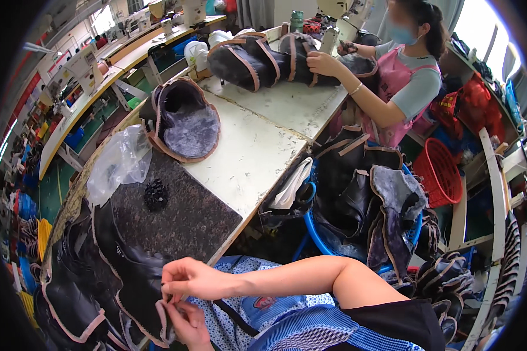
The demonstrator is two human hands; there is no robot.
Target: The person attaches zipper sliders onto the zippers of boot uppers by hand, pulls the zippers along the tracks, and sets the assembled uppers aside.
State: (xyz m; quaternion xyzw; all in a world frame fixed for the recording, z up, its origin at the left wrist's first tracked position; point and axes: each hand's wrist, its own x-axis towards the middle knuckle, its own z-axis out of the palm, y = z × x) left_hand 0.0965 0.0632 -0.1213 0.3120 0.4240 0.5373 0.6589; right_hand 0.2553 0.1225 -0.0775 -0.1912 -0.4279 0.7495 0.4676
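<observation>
A black leather boot upper (pixel 137 286) with a pinkish-tan trimmed edge lies at the near left of the table. My right hand (pixel 196 278) reaches across from the right, its thumb and fingers pinched together at the upper's right edge. Just below it my left hand (pixel 188 323) is closed on the same edge, thumb against fingers. Anything small between the right fingertips is too fine to make out. More black upper pieces (pixel 70 298) are heaped to the left. Beyond them a dark speckled mat (pixel 187 216) carries a small clump of black pieces (pixel 156 195).
A crumpled clear plastic bag (pixel 120 164) and a fleece-lined boot upper (pixel 187 131) sit farther up the white table (pixel 249 152). At right stand a blue basket (pixel 312 225) piled with uppers and a red basket (pixel 439 175). Across the table a co-worker (pixel 401 88) handles uppers.
</observation>
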